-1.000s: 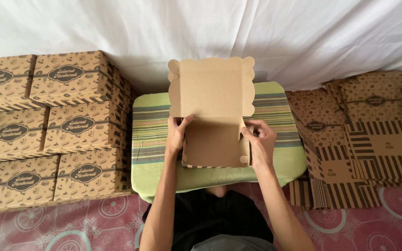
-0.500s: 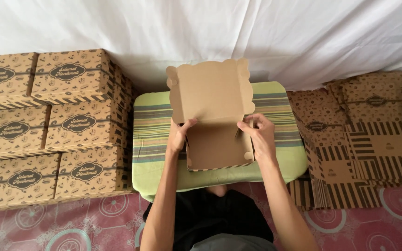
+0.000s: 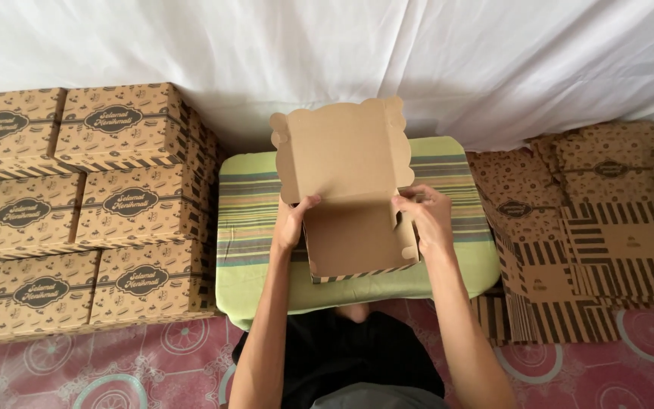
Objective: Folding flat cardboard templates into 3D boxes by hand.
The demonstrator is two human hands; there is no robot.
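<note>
- While it rests on the green striped cushioned stool (image 3: 448,265), the half-formed brown cardboard box with its scalloped lid (image 3: 350,204) stands between both hands, lid upright on the far side.
- Left hand (image 3: 291,223): fingers curled around the box's left wall, thumb at the lid hinge.
- Right hand (image 3: 425,220): fingertips pinching the right side flap.
- Finished printed boxes (image 3: 77,212) stacked left; flat blanks (image 3: 592,235) piled right, nearer the right hand.
</note>
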